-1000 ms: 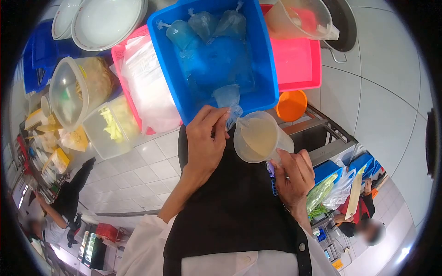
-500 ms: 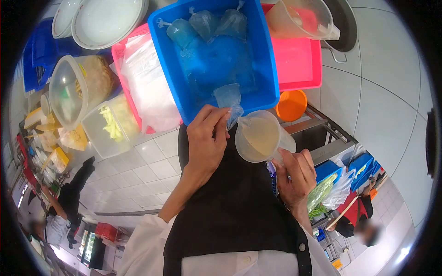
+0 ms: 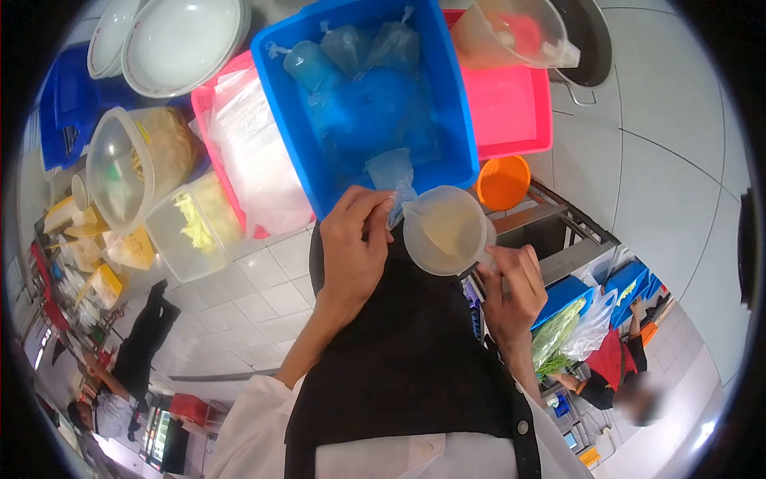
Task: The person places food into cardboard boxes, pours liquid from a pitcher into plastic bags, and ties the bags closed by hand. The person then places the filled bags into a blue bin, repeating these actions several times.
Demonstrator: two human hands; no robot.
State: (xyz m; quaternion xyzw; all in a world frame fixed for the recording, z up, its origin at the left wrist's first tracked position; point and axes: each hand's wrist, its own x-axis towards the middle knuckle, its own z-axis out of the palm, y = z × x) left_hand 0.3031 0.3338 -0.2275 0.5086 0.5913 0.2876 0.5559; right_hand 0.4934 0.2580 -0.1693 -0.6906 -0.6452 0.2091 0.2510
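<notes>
My left hand (image 3: 357, 251) pinches the open mouth of a clear plastic bag (image 3: 391, 169), whose lower part hangs over the near rim of a blue tub (image 3: 287, 136). Close beside the bag mouth, my right hand (image 3: 515, 291) grips the handle of a translucent jug (image 3: 444, 231) with cloudy pale liquid inside. The jug's spout touches or nearly touches the bag's opening. Several knotted bags (image 3: 345, 49) of clear liquid lie at the far end of the tub.
A pink tray (image 3: 511, 116), large pitcher (image 3: 511, 32), metal pot (image 3: 589, 48) and orange cup (image 3: 503, 182) are right of the tub. Plastic sheets (image 3: 259, 152), white bowls (image 3: 183, 40) and food containers (image 3: 195, 223) stand left. Two people (image 3: 120, 399) (image 3: 618, 371) work farther off.
The jug in my right hand has shifted slightly left and up, its spout closer to the bag mouth. The person at the right has moved an arm, and the view has shifted a little.
</notes>
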